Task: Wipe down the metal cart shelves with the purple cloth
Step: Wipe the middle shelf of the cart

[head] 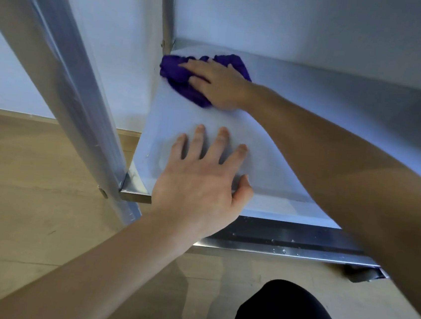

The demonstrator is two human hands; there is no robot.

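Metal cart shelf [172, 119]: one in view, a pale, smooth, matt sheet with a raised front lip, low over the wooden floor [32, 192].
Left hand [196, 184]: palm down on the shelf by its near edge, four fingers straight and spread, grasping nothing.
Right hand [220, 85]: farther in, fingers laid fairly straight over the cloth, pressing it down, not clenched round it.
Purple cloth [179, 75]: one, deep violet, bunched and creased, on the shelf in its far left corner.
Uprights: two, near post [66, 66] and corner post [167, 12].
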